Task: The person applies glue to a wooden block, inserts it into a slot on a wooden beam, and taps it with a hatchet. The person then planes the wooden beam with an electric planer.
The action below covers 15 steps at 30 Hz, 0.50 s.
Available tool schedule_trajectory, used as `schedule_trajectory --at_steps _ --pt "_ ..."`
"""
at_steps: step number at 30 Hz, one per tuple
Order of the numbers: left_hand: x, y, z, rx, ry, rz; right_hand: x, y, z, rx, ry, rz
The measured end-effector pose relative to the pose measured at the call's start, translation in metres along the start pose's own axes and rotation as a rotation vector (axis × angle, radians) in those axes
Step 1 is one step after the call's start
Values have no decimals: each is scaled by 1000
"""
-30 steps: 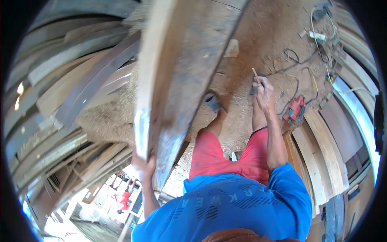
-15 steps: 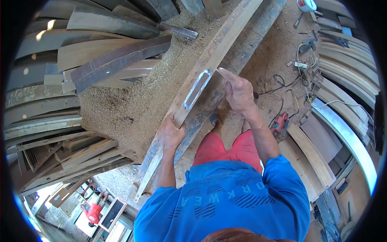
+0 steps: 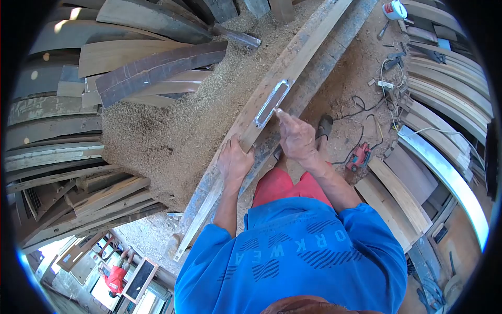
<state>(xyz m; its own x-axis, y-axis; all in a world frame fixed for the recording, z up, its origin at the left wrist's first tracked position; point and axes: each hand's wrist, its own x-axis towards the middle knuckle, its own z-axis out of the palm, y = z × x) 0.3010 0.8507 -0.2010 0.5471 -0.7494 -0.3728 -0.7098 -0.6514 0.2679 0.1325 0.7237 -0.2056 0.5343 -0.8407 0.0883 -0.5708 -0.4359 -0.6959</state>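
Observation:
A long wooden plank [image 3: 293,65] lies slanted across the view on a wider, worn beam [image 3: 327,60]. On its upper face shows a narrow rectangle with shiny, silvery-white edges [image 3: 272,103]; I cannot tell whether it is a fitting or a lined slot. My left hand [image 3: 235,160] grips the plank just below the rectangle, fingers over the far edge and thumb on the near side. My right hand [image 3: 298,136] is closed, its fingertips at the rectangle's near edge. Something small and thin may be pinched there, but I cannot make it out.
Sawdust [image 3: 157,141] is heaped beyond the plank. Stacked curved boards [image 3: 167,68] stand left, more planks [image 3: 444,78] right. A red power tool [image 3: 359,157], cords, a brush [image 3: 383,30] and a white tub [image 3: 395,10] are on the ground. Another person [image 3: 115,277] is at far lower left.
My right hand has moved down along the rectangle, from its upper end toward my left hand. My left hand keeps its grip on the plank. The whole view has shifted slightly.

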Motion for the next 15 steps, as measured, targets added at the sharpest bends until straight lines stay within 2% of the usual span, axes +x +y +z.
schedule_trajectory --at_steps 4,7,10,13,15 --pt "-1 -1 1 -14 1 0 -18 -19 9 15 -62 50" --pt "-2 2 -4 -10 -11 -5 -24 -16 12 49 -84 -21" --pt "-4 5 -7 -13 -26 -19 -29 -25 14 146 -223 -63" --pt "-4 3 -5 -7 -11 -18 -12 -24 -1 469 -108 94" --pt "-3 1 -4 -10 -17 -12 12 -12 -26 290 -34 241"
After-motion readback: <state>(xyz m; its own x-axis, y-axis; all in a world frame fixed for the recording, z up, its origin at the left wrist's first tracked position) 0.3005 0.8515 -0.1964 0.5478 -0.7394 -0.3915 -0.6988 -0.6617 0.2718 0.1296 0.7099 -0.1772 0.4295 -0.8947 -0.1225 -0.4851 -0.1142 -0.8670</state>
